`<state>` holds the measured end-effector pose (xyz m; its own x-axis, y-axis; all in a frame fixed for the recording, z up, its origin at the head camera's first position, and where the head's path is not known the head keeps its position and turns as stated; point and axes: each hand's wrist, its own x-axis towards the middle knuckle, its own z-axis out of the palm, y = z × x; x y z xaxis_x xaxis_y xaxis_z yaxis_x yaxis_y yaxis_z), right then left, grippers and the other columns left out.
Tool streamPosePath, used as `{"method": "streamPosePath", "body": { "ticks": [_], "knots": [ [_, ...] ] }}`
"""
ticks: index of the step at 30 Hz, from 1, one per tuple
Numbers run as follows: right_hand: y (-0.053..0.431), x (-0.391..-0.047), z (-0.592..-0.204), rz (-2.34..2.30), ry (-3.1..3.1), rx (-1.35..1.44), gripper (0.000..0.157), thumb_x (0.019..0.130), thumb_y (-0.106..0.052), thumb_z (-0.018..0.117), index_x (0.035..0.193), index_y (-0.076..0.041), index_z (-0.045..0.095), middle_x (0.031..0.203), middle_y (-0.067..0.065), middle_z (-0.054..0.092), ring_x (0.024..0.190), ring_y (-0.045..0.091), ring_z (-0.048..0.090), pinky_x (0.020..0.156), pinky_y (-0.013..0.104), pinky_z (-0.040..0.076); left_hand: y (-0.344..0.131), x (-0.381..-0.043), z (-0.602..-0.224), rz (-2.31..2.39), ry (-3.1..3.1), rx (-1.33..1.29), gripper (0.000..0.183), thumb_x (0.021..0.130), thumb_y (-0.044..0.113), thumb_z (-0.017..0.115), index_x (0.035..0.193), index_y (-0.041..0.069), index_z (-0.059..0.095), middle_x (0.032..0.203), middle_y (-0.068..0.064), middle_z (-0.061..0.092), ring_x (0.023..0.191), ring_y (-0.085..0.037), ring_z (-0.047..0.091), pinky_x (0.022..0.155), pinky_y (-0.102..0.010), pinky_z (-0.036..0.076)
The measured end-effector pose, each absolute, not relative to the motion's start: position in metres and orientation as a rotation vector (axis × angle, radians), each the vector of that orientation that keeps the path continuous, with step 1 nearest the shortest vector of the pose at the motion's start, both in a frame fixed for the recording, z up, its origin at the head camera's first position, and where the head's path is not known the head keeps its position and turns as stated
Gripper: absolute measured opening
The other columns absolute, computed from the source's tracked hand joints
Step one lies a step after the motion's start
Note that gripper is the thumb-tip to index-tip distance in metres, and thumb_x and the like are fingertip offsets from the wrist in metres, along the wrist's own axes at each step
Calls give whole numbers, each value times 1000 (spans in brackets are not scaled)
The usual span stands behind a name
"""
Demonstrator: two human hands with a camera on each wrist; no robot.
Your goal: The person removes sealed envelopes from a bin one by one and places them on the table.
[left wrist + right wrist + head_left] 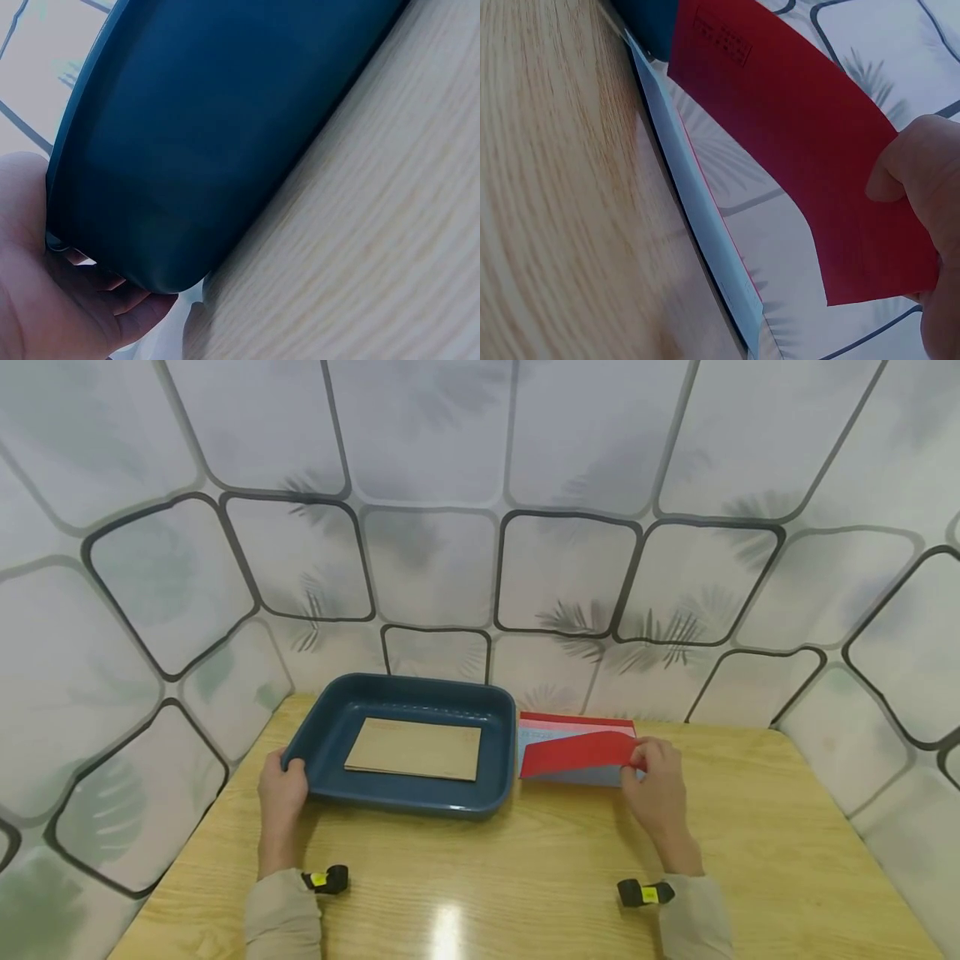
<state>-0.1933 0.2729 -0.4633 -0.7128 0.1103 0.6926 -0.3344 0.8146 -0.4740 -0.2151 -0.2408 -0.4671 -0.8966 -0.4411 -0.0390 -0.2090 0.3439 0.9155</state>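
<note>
My left hand [282, 787] grips the left end of a dark blue tray [408, 808], thumb over the rim. In the left wrist view the fingers [146, 319] lie against the outside of the tray wall. Tan envelopes [415, 748] lie stacked inside the tray. My right hand [657, 789] pinches a red envelope [577, 754] by its right end. That envelope is tilted and bent, raised above a light blue envelope [697, 217] in the right wrist view. Behind it in the head view, another red edge [577, 719] and a pinkish strip show in the pile.
A wooden table [525, 877] carries everything. Behind it and at both sides hangs a patterned cloth or wall covering [435, 568]. The pile of coloured envelopes lies close against the tray's right side. Each wrist bears a small black camera [645, 893].
</note>
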Motion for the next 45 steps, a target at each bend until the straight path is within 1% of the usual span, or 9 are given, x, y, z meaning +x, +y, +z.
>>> {"method": "streamPosePath", "body": {
  "ticks": [6, 9, 18, 26, 31, 34, 38, 41, 45],
  "knots": [
    [272, -189, -462, 747, -2222, 184, 25, 70, 17, 62, 73, -3, 48, 105, 21, 63, 99, 37, 55, 69, 25, 41, -240, -215, -467, -1571, -2386, 581, 48, 100, 13, 33, 141, -12, 39, 144, -36, 39, 134, -48, 38, 111, -58, 28],
    [274, -189, -463, 734, -2215, 195, 25, 69, 17, 62, 73, -3, 48, 104, 21, 63, 100, 38, 56, 68, 22, 40, -240, -216, -467, -1568, -2391, 584, 49, 101, 15, 32, 142, -11, 38, 145, -36, 39, 134, -48, 38, 111, -58, 29],
    [280, -190, -469, 729, -2245, 190, 27, 69, 16, 64, 72, -5, 47, 103, 21, 63, 98, 37, 55, 65, 36, 42, -241, -216, -467, -1604, -2374, 594, 51, 102, 16, 31, 145, -10, 35, 146, -34, 38, 137, -47, 35, 111, -58, 29],
    [277, -192, -473, 713, -2232, 267, 28, 65, 20, 63, 72, -3, 48, 98, 22, 64, 94, 40, 56, 70, 34, 38, -240, -215, -464, -1633, -2382, 602, 51, 102, 16, 30, 147, -9, 33, 148, -34, 37, 138, -47, 35, 111, -58, 29],
    [276, -193, -476, 739, -2270, 340, 30, 62, 23, 62, 71, -3, 50, 96, 25, 63, 95, 45, 55, 81, 47, 41, -240, -215, -463, -1620, -2391, 606, 51, 102, 15, 30, 147, -8, 33, 149, -33, 36, 138, -46, 34, 111, -57, 29],
    [277, -193, -478, 746, -2332, 346, 29, 64, 22, 63, 72, -4, 51, 97, 25, 64, 96, 45, 54, 85, 54, 42, -240, -215, -462, -1615, -2393, 604, 51, 102, 15, 31, 147, -9, 33, 148, -33, 37, 138, -46, 35, 111, -57, 29],
    [280, -193, -480, 728, -2431, 338, 26, 69, 20, 63, 76, -4, 54, 99, 23, 65, 98, 42, 54, 88, 56, 42, -239, -217, -462, -1617, -2387, 601, 51, 102, 15, 31, 146, -10, 33, 148, -34, 37, 137, -46, 35, 111, -57, 29],
    [283, -194, -481, 710, -2485, 350, 23, 72, 18, 63, 84, -1, 61, 100, 22, 66, 100, 40, 55, 89, 56, 42, -239, -217, -462, -1611, -2384, 605, 51, 102, 15, 31, 146, -10, 34, 148, -33, 37, 137, -46, 35, 111, -57, 29],
    [284, -194, -482, 692, -2542, 366, 26, 75, 16, 63, 93, -1, 69, 103, 19, 66, 103, 41, 54, 91, 57, 41, -239, -216, -463, -1612, -2380, 608, 51, 102, 15, 31, 146, -10, 34, 148, -33, 37, 137, -46, 35, 111, -57, 29]
  ]
}}
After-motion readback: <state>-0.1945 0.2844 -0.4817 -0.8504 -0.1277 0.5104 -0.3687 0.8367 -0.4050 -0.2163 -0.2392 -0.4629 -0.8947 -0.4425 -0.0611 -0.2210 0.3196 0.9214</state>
